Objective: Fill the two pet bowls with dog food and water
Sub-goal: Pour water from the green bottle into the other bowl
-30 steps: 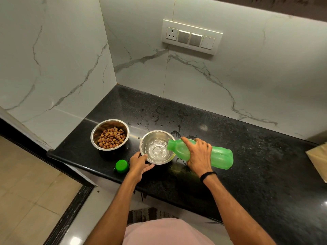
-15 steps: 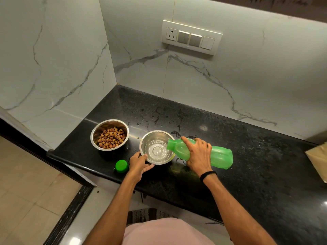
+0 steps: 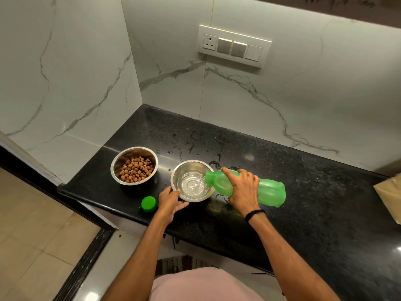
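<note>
Currently the water bowl point(image 3: 174, 177) is sitting close to the bench's point(image 3: 325, 203) front edge, towards its left end. A shallow pool of water point(image 3: 192, 186) is lying in the bottom, so I judge it only partly filled. The bottle point(image 3: 270, 192) is lying nearly level with its open mouth over the bowl's right rim, tilted so that whatever is leaving it is landing in the steel and not on the bench; the stream itself is too faint to make out. The right hand point(image 3: 244, 192) is gripping the bottle from above round its waist, with its fingers point(image 3: 226, 170) wrapping over the far side, a hold that is giving fine control of the tilt. The left hand point(image 3: 170, 203) is cupping the bowl's near-left wall, thumb at the rim and fingers curling under. It is probably bracing the light bowl against sliding or tipping during the pour. The cap point(image 3: 148, 204) is resting just left of that hand at the front edge, set aside but within reach for closing the bottle. The food bowl point(image 3: 115, 168) is standing apart, nearer the bench's left end, and is holding kibble point(image 3: 135, 172), so that half is looking done. Wet streaks are showing on the bench behind the bowls. A brown bag point(image 3: 388, 194) is poking in at the right end.
</note>
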